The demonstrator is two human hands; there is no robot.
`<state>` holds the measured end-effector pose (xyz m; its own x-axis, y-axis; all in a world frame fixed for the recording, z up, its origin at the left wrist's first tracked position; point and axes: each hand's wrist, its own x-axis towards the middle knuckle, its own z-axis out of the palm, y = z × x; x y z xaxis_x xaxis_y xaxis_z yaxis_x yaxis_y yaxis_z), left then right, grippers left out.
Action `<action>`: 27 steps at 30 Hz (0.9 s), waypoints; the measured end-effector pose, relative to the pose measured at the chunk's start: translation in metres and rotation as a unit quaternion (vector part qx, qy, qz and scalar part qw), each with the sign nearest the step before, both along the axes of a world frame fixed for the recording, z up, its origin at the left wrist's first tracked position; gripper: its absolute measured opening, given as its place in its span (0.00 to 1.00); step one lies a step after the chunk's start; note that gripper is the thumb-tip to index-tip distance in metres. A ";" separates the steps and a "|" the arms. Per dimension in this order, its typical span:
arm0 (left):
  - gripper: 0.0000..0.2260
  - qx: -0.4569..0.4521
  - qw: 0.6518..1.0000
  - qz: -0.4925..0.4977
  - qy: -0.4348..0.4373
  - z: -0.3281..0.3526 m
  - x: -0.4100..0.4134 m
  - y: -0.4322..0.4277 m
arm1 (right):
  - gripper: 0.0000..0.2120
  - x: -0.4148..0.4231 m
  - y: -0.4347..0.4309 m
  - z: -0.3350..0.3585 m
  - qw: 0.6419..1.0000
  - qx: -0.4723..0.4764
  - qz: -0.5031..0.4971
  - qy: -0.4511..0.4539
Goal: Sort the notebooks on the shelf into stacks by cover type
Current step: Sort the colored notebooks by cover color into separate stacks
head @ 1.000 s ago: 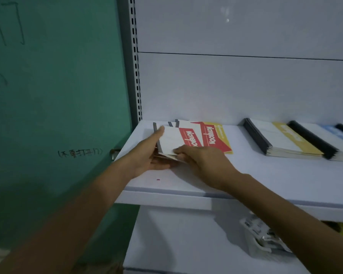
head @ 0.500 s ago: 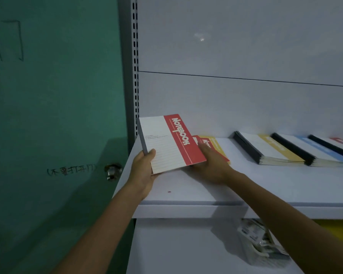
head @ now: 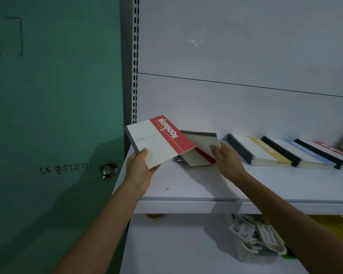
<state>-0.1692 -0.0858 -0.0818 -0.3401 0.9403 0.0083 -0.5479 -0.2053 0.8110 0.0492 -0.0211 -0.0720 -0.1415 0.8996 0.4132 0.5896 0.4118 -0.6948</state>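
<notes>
Now: green door (head: pixel 48 115) fills the left side, handwritten characters on it, metal knob (head: pixel 108 170) at 9 o'clock from the left hand (head: pixel 140 171). Left hand grips the lower-left corner of the red-band notebook (head: pixel 158 143), thumb on the cover, fingers beneath. The book is held off the white shelf (head: pixel 186 186), tilted, dark spine toward 10 o'clock.

At 3 o'clock from it the second notebook (head: pixel 201 142) is tilted up, grey spine edge uppermost, above a flat notebook (head: pixel 194 160) lying on the shelf. Right hand (head: pixel 226 159) holds the second notebook at its right edge. Motion blur, so exact finger placement is unclear.

Further toward 3 o'clock, overlapping along the shelf back: yellow-band stack (head: pixel 259 151), blue-band stack (head: pixel 297 153), red-band stack (head: pixel 333 151) at the frame edge.

At 6 o'clock from the right hand, under the shelf: white basket (head: pixel 251 240) of packets.
</notes>
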 end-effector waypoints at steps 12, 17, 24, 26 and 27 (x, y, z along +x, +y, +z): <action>0.19 -0.015 0.969 -0.023 0.247 -0.003 0.010 -0.003 | 0.27 -0.054 -0.057 -0.004 0.923 0.208 0.116 -0.302; 0.15 -0.029 0.950 -0.013 0.309 -0.006 0.014 -0.002 | 0.30 -0.053 -0.054 -0.019 0.950 0.077 0.163 -0.255; 0.10 0.021 0.963 0.000 0.268 -0.002 0.012 -0.003 | 0.25 -0.033 -0.038 -0.011 0.983 0.125 0.075 -0.108; 0.09 0.038 0.965 0.010 0.260 0.004 0.019 -0.003 | 0.32 -0.022 -0.036 -0.007 0.995 0.097 0.004 -0.030; 0.09 0.048 0.965 0.014 0.256 0.008 0.026 -0.003 | 0.35 -0.014 -0.034 -0.003 0.998 0.060 -0.013 0.013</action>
<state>-0.1432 -0.0884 -0.0736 -0.2937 0.9170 0.2700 -0.0723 -0.3029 0.9503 0.0353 -0.0555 -0.0747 -0.1062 0.8467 0.5214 0.5841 0.4775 -0.6564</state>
